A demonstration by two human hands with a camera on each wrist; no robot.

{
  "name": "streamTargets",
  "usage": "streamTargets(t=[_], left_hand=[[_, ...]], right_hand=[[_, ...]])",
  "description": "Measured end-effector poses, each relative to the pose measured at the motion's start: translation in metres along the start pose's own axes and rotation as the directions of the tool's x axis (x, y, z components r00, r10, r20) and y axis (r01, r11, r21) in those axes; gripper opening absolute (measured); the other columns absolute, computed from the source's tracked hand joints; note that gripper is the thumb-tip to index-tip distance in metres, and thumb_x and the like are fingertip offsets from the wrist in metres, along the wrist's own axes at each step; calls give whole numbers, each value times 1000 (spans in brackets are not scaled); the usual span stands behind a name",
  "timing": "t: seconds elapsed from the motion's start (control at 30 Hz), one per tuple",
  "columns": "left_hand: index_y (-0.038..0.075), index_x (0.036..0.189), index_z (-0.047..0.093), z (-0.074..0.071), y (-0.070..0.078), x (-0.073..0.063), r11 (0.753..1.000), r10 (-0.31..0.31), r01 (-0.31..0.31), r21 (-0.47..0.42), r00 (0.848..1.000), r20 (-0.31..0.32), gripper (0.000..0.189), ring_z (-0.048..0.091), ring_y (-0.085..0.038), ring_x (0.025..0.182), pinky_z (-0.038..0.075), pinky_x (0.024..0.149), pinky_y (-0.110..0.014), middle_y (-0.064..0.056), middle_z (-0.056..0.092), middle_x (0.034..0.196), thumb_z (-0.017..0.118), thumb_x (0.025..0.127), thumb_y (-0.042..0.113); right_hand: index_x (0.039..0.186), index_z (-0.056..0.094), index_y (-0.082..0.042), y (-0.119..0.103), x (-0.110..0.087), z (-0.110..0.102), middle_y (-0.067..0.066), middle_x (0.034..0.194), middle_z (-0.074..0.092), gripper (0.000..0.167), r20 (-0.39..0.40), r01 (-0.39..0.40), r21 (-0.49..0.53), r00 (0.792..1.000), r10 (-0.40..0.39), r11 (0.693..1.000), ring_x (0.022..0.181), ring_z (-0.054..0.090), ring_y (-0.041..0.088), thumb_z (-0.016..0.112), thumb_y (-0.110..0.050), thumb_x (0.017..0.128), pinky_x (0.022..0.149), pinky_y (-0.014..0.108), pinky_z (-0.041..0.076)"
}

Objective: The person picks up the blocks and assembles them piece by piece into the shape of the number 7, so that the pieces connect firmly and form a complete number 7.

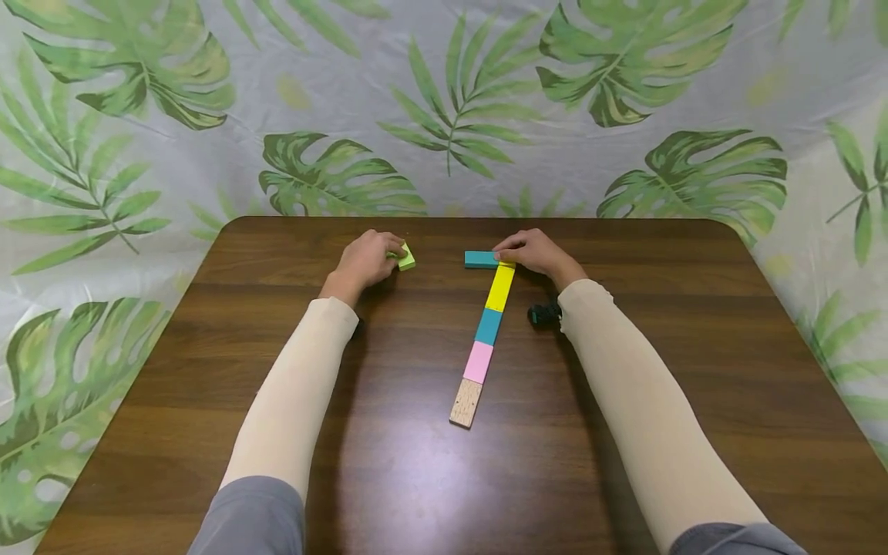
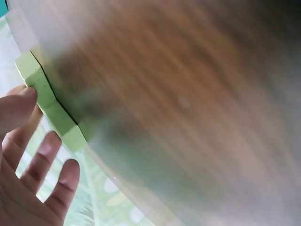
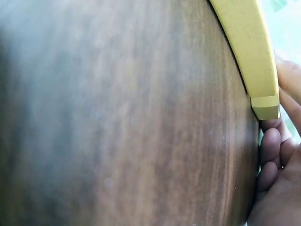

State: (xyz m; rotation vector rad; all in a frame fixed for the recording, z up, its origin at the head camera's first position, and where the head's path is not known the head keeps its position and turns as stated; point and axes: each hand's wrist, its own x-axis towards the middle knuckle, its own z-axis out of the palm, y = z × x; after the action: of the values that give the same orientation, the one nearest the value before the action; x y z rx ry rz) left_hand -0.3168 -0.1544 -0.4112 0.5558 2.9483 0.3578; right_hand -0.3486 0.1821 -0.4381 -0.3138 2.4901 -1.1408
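Note:
In the head view, my left hand [image 1: 365, 262] pinches a light green block [image 1: 406, 257] near the table's far edge. The left wrist view shows this green block [image 2: 51, 106] with a dip along its side, the thumb pressing it and the other fingers spread. Over the far end of a row of blocks, my right hand [image 1: 537, 254] grips a yellow block [image 3: 249, 52], its fingers partly hidden behind it. A teal block [image 1: 480, 260] lies crosswise beside the right thumb. Below the hand runs a yellow block [image 1: 500, 287], lined up with the row.
Toward me the row continues with a teal block [image 1: 489, 327], a pink block [image 1: 478, 362] and a bare wood block [image 1: 465, 402]. All lie on a dark wooden table [image 1: 416, 493]. A leaf-patterned cloth [image 1: 479, 100] hangs behind. A small black device [image 1: 543, 314] sits by the right wrist.

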Motion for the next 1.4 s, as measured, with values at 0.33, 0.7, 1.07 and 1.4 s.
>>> streamTargets(t=[0.33,0.7,1.07,1.4], left_hand=[[13,126,70,-7,-28,-18,997,-71,71,-4,997,-15,30,47,-35,134,45,106,-52,-6,54,148,60,98,15],[14,115,75,-6,-22,-18,990,39,-29,140,997,-73,24,57,-34,117,50,92,-49,-9,66,121,62,95,11],[7,113,73,-5,-6,-13,995,92,-91,48,996,-21,22,56,-36,126,48,101,-50,-11,61,136,60,95,10],[4,125,66,-2,4,-13,993,76,-73,-93,997,26,33,59,-35,118,47,102,-48,-16,64,127,65,94,17]], right_hand=[[124,70,-7,1,0,0,16,141,53,33,-11,9,-1,1000,-9,1000,128,48,34,62,-26,98,107,50,43],[125,70,-7,4,0,0,15,142,52,33,-8,9,10,1000,-9,1000,129,47,35,62,-26,99,108,51,42],[125,69,-8,3,2,0,15,143,52,33,0,13,-2,1000,-13,1000,132,46,35,61,-27,99,110,51,41],[126,69,-8,0,0,-1,15,143,51,33,5,16,-18,1000,-16,1000,131,46,35,61,-27,99,110,52,41]])
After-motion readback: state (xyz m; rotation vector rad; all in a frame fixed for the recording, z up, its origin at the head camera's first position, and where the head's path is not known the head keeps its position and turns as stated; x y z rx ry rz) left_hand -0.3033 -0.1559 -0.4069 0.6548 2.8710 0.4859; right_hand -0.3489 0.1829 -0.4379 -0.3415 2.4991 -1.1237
